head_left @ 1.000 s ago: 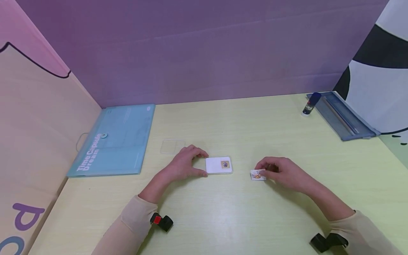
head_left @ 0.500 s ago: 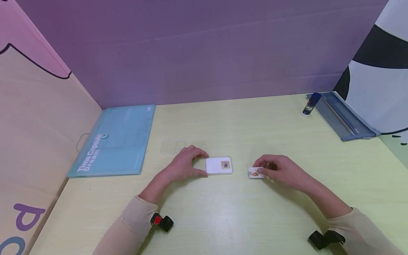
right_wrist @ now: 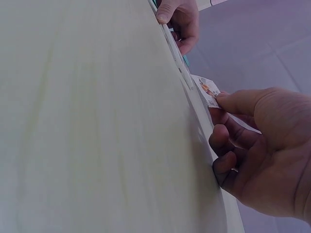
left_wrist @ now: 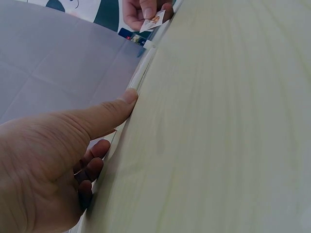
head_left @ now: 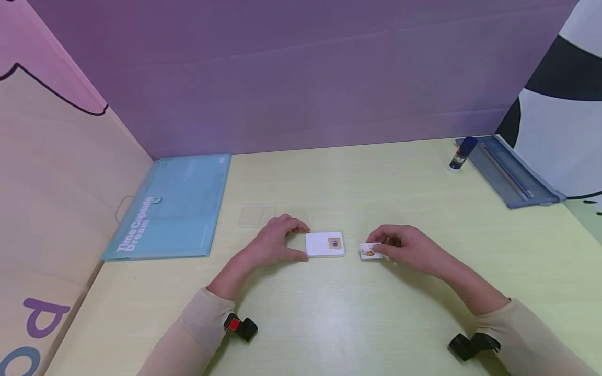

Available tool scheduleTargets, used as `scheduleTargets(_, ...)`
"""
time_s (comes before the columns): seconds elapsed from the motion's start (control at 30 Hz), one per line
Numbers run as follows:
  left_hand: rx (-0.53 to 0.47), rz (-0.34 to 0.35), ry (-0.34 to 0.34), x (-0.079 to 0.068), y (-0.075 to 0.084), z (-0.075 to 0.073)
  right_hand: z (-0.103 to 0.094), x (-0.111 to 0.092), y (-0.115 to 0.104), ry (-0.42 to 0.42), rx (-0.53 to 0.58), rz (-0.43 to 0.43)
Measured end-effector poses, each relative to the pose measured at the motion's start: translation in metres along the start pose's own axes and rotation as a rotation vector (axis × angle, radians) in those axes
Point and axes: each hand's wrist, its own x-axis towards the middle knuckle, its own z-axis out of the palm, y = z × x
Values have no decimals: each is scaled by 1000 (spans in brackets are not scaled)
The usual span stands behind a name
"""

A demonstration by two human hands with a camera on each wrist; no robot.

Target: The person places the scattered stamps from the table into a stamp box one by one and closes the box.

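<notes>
One small printed card (head_left: 367, 253) is held just right of one white card (head_left: 317, 245), which bears one square sticker (head_left: 334, 243). The right hand (head_left: 408, 249) pinches the printed card between thumb and fingers; the left hand (head_left: 278, 242), thumb and forefinger spread wide, grips the white card's left end. A narrow gap of worktop (head_left: 334, 313) shows between the cards. One clear sheet (head_left: 254, 215) lies just behind the left hand. One blue folder (head_left: 181, 209) follows the left edge; one glue stick (head_left: 461, 154) and one pouch (head_left: 510, 169) occupy the far right corner.
</notes>
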Motion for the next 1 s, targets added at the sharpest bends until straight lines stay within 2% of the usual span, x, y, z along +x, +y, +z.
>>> scheduleTargets(0.37,-3,-6,1,0,1,0,5,10,-10,-17,69,-37)
scheduleTargets(1.0,4,-4,-6,0,0,0,17,26,-20,-7,90,-57)
